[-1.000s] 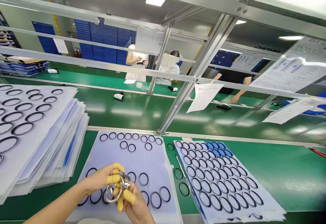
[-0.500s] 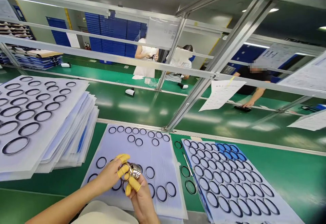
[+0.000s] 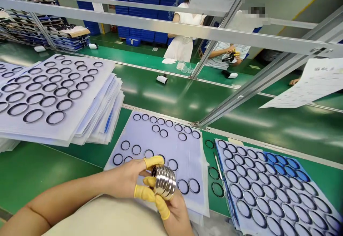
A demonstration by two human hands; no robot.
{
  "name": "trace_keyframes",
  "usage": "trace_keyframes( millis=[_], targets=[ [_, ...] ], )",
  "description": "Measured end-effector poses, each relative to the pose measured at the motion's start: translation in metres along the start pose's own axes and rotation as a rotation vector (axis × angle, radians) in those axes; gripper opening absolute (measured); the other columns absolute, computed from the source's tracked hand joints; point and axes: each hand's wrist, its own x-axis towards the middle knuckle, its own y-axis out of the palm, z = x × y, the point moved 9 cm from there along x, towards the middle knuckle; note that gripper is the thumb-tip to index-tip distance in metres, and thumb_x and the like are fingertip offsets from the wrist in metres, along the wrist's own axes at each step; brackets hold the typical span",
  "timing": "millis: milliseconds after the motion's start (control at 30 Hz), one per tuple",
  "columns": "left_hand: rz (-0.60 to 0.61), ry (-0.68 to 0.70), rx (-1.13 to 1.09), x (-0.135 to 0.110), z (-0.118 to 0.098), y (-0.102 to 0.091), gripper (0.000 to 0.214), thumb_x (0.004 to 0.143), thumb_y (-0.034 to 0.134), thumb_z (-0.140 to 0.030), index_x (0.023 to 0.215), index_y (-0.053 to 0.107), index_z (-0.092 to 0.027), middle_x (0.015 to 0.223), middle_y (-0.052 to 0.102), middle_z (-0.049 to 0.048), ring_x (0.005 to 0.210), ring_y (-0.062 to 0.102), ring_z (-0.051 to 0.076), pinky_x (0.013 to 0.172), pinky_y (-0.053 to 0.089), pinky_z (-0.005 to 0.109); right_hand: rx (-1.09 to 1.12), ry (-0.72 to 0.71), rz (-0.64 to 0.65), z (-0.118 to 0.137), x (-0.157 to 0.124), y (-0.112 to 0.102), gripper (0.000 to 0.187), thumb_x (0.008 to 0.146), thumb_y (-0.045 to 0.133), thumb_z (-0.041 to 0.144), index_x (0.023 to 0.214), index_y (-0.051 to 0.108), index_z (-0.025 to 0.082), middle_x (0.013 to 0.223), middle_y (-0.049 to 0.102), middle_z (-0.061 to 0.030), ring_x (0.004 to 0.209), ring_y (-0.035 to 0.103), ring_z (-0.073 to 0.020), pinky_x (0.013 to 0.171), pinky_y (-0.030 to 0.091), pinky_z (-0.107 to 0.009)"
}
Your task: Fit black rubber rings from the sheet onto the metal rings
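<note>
Both hands meet low in the middle around a stack of shiny metal rings (image 3: 164,182). My left hand (image 3: 131,180) grips the stack with yellow finger cots on thumb and fingers. My right hand (image 3: 177,214) cradles it from below, one yellow-capped finger pressed on the rings. Under the hands lies a pale sheet (image 3: 150,139) carrying several black rubber rings (image 3: 194,185) in loose rows.
A tall pile of ring sheets (image 3: 88,100) sits at the left. A full sheet of black and blue rings (image 3: 268,189) lies at the right, with loose rings (image 3: 217,189) between. Beyond are a green conveyor (image 3: 174,96), a slanted metal frame (image 3: 241,96), hanging papers and other people working.
The view has tilted down and moved closer. The hands have turned the stack of metal rings so its ribbed side shows, and they sit slightly further right on the sheet.
</note>
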Motion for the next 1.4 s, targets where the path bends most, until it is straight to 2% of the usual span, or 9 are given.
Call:
trace_keyframes(
  millis=[100,267,667,867,1033,1167,1233,1333,1400],
  targets=[
    [0.014,0.017,0.052,-0.002,-0.004,0.001,0.069,0.079,0.070,-0.028,0.140,0.038,-0.027,0.129,0.054,0.0094,0.114,0.054,0.024,0.101,0.043,0.041,-0.078,-0.076,0.033,0.010,0.001,0.000,0.026,0.095,0.049,0.035,0.117,0.064,0.032,0.097,0.075,-0.0030,0.088,0.071,-0.0177,0.077,0.056,-0.026],
    [0.092,0.085,0.088,-0.001,-0.018,0.006,0.070,0.081,0.067,-0.027,0.142,0.034,-0.026,0.124,0.056,0.0079,0.108,0.057,0.022,0.098,0.045,0.037,-0.191,-0.162,0.091,0.013,-0.004,0.002,0.036,0.093,0.052,0.024,0.128,0.057,0.032,0.105,0.074,-0.0046,0.088,0.070,-0.0184,0.079,0.055,-0.029],
    [0.177,0.151,0.200,-0.003,-0.020,0.010,0.075,0.083,0.065,-0.033,0.147,0.027,-0.027,0.136,0.049,0.0097,0.114,0.054,0.023,0.099,0.043,0.036,-0.327,-0.281,0.107,0.028,-0.008,0.003,0.052,0.087,0.055,0.011,0.134,0.049,0.032,0.101,0.075,-0.0034,0.085,0.070,-0.0178,0.077,0.055,-0.029],
    [0.193,0.134,0.117,-0.002,-0.017,0.012,0.073,0.082,0.066,-0.041,0.145,0.031,-0.027,0.131,0.053,0.0104,0.115,0.055,0.025,0.099,0.044,0.038,-0.346,-0.301,0.081,0.031,-0.008,0.004,0.038,0.089,0.053,0.014,0.125,0.056,0.028,0.095,0.075,-0.0038,0.081,0.070,-0.0173,0.076,0.056,-0.029],
    [0.078,0.131,0.270,-0.005,-0.016,0.001,0.079,0.077,0.072,-0.045,0.143,0.035,-0.025,0.133,0.051,0.0119,0.122,0.048,0.027,0.105,0.038,0.041,-0.435,-0.333,0.006,0.032,-0.013,0.002,0.027,0.088,0.051,0.011,0.110,0.062,0.023,0.079,0.073,-0.0026,0.074,0.070,-0.0179,0.069,0.057,-0.030],
    [-0.103,0.079,0.225,-0.011,-0.016,-0.021,0.057,0.076,0.071,-0.049,0.123,0.054,-0.020,0.101,0.060,0.0065,0.086,0.057,0.017,0.082,0.048,0.032,-0.500,-0.407,0.016,0.041,-0.016,0.003,0.024,0.087,0.048,0.008,0.103,0.062,0.019,0.079,0.073,-0.0042,0.076,0.070,-0.0185,0.070,0.056,-0.030],
    [-0.004,-0.035,-0.014,-0.011,-0.007,-0.015,0.045,0.083,0.063,-0.049,0.115,0.058,-0.018,0.077,0.059,-0.0002,0.059,0.053,0.009,0.061,0.047,0.023,-0.531,-0.450,0.029,0.048,-0.014,0.005,0.022,0.091,0.043,0.011,0.100,0.061,0.018,0.075,0.072,-0.0050,0.072,0.069,-0.0177,0.065,0.055,-0.029],
    [0.425,-0.221,-0.355,-0.018,0.002,0.024,0.045,0.087,0.055,-0.052,0.114,0.056,-0.016,0.052,0.050,-0.0067,0.035,0.039,0.006,0.039,0.035,0.018,-0.555,-0.502,0.028,0.054,-0.011,0.007,0.023,0.094,0.037,0.013,0.091,0.059,0.018,0.063,0.066,-0.0031,0.058,0.063,-0.0158,0.056,0.050,-0.028],
    [0.621,-0.279,-0.465,-0.024,0.005,0.043,0.046,0.082,0.058,-0.059,0.101,0.057,-0.016,0.043,0.045,-0.0081,0.030,0.036,0.007,0.033,0.032,0.018,-0.547,-0.521,0.012,0.054,-0.011,0.008,0.023,0.094,0.038,0.012,0.084,0.058,0.018,0.059,0.063,-0.0026,0.054,0.059,-0.0156,0.053,0.048,-0.028]
  ],
)
